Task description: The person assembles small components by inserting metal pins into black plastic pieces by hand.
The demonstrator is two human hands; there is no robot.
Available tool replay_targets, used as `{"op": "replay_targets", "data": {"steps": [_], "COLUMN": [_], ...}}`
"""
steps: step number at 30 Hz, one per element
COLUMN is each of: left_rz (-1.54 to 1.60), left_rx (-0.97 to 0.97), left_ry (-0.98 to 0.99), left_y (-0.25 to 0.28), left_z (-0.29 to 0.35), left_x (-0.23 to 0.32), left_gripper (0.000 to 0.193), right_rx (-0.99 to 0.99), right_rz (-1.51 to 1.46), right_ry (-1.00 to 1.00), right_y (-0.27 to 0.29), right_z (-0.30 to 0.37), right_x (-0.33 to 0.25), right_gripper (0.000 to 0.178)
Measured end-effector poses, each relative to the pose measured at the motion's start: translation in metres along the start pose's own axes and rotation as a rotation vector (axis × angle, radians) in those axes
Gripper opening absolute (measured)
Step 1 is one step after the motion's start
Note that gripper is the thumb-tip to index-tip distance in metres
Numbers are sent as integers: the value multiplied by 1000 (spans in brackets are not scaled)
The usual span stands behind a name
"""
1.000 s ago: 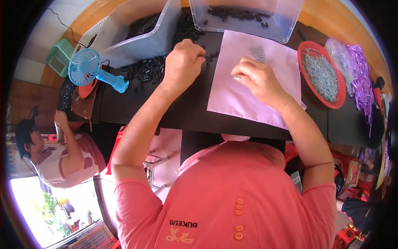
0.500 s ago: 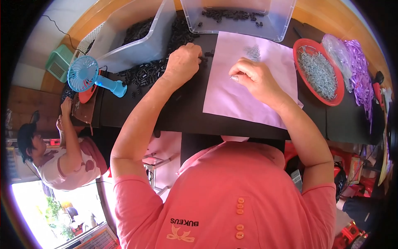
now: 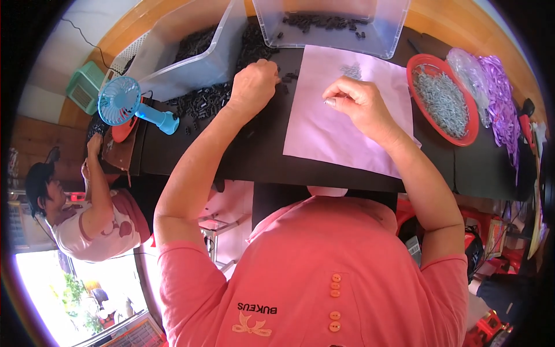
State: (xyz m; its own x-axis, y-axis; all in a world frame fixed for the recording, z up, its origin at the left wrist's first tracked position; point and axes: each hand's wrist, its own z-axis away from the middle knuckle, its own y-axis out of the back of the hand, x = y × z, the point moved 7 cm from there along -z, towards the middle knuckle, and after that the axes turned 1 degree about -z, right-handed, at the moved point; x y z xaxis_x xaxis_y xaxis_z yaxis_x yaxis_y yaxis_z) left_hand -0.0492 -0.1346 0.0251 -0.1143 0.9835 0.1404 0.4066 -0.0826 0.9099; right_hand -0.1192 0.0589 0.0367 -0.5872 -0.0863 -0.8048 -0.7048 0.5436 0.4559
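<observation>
My left hand (image 3: 253, 89) rests with curled fingers at the right edge of a loose pile of small black parts (image 3: 199, 103). Whatever its fingers hold is hidden behind the knuckles. Over the pink cloth (image 3: 324, 133) my right hand (image 3: 355, 104) has thumb and index finger pressed together; anything in the pinch is too small to make out. A small heap of silvery screw-like pieces (image 3: 351, 70) lies on the cloth just beyond that hand. To its right, a red oval basin (image 3: 412, 95) holds many more of these silvery pieces (image 3: 442, 101).
Clear plastic bins, one at the left (image 3: 191, 69) and one at the back (image 3: 332, 43), contain black parts. A blue handheld fan (image 3: 118, 101) lies left. Purple ribbon-like strips (image 3: 503, 98) and a clear bag (image 3: 469, 81) are right. Another person (image 3: 95, 222) works at far left.
My right hand has moved slightly up and to the right over the cloth, its fingers still pinched. The left hand has barely shifted.
</observation>
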Motion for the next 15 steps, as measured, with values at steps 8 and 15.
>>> {"op": "replay_targets", "data": {"steps": [8,15], "left_rz": [1573,1877], "left_rx": [-229,-407], "left_ry": [618,614], "left_y": [-5,-26], "left_z": [16,16], "left_x": [52,88], "left_gripper": [19,24], "right_rx": [172,245], "right_rz": [-250,-263], "right_ry": [-105,-163], "right_y": [20,29], "right_z": [0,2], "right_x": [3,2], "right_gripper": [4,9]}}
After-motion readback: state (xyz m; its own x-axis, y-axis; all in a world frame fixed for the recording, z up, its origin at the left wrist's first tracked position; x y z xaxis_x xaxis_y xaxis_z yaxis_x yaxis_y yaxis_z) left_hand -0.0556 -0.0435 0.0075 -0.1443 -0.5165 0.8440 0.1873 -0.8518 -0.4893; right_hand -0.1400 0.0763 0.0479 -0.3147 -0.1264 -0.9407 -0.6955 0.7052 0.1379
